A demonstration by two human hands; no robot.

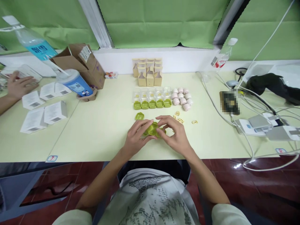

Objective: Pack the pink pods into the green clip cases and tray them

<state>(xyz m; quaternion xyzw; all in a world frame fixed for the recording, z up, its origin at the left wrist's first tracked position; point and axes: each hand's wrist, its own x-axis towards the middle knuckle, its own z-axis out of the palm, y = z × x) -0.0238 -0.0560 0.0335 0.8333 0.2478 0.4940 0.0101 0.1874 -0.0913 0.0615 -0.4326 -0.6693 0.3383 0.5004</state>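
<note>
Grasping green cups (153,128) between them, the left hand (135,137) and right hand (177,136) partly hide their edges, yellow rings (180,121) lying just beyond the right.

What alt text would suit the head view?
A person's left hand and right hand handle small green containers over a pale table. Beyond are a row of green cups, pale pink rounded pieces and tan boxes; another person's hand shows at far left.

One head-worn camera looks forward and steeply down, wide-angled, from above the patterned white shirt (152,200) at six o'clock. The bare left hand (138,135) and right hand (173,133) sit near, just sixward of centre; the pale cream worktop (98,131) runs toward green fabric blinds (161,22) at twelve.
</note>
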